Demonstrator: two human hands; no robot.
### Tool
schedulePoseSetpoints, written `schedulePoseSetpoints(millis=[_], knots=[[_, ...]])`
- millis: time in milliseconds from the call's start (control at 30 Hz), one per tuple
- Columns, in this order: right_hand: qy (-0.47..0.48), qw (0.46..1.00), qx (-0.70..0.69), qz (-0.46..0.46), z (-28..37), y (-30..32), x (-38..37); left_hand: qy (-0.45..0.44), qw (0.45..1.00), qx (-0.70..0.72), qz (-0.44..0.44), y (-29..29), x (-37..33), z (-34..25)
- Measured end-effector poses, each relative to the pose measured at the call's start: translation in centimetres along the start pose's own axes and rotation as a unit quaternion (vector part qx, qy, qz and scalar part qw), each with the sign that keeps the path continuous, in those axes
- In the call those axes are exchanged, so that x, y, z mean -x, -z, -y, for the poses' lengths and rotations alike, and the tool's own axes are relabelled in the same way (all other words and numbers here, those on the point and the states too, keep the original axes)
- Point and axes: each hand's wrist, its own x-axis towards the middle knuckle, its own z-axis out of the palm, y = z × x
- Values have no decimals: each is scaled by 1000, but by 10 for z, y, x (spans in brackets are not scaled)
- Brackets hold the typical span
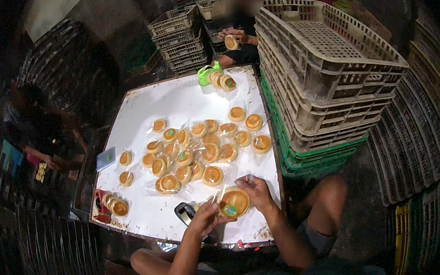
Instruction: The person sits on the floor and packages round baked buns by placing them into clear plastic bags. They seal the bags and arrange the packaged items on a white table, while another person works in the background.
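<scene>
Right at the near edge of the white table (148, 213), both hands close on one round golden bun in a clear wrapper (233, 202): the left hand (205, 218) pinches its lower left edge beside a small green sticker, and the right hand (255, 191) curls over its upper right rim, so the bun sits between the two palms, lifted just above the tabletop. Just left of the left hand lies a dark phone-like object (185, 212), touching the table. Beyond the grip, a loose spread of wrapped buns (200, 147) covers the middle of the table, several overlapping. Near the left corner a small red tray (101, 206) holds two more buns. At the far edge a green tape dispenser (206, 74) stands by a short row of buns. To the right, a tall stack of beige and green crates (321, 85) rises right beside the table. Across the table another person's hands (234, 38) hold a bun.
</scene>
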Motion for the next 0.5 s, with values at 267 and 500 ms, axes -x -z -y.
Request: schedulePoseSetpoints(millis=[267,500], knots=[[15,976,177,129,73,-38,58,15,991,-120,62,52,34,42],[-7,974,177,138,49,-68,63,-1,985,-119,126,37,59,14]])
